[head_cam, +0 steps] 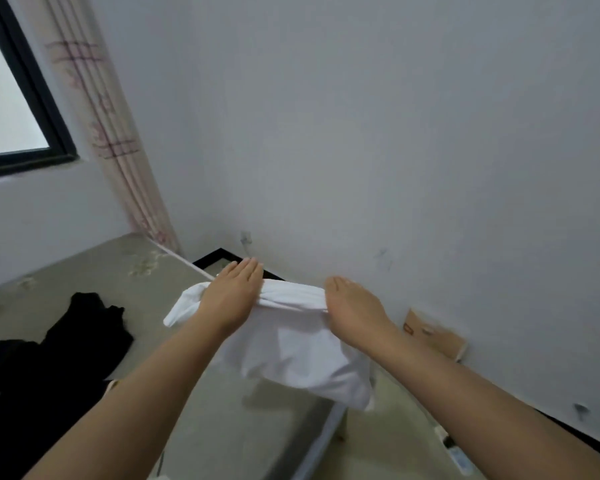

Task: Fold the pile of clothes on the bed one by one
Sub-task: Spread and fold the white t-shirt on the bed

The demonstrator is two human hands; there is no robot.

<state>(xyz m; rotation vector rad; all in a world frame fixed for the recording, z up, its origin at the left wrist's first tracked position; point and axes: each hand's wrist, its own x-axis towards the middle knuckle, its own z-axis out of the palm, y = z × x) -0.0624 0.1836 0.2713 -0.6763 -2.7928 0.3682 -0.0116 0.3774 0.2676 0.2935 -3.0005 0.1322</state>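
The bed fills the lower left of the frame, with the dark clothes still heaped at its left edge. At centre I hold a white garment up in the air, above the bed's near edge. My left hand and right hand each grip its top hem, bunched between them. I judge this the shake-out step; next I should spread it flat on the bed, then fold.

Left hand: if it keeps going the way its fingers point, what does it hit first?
Probably the wall. The left hand points up and away over the white garment; nothing else shows beyond its fingers, though depth is unclear.
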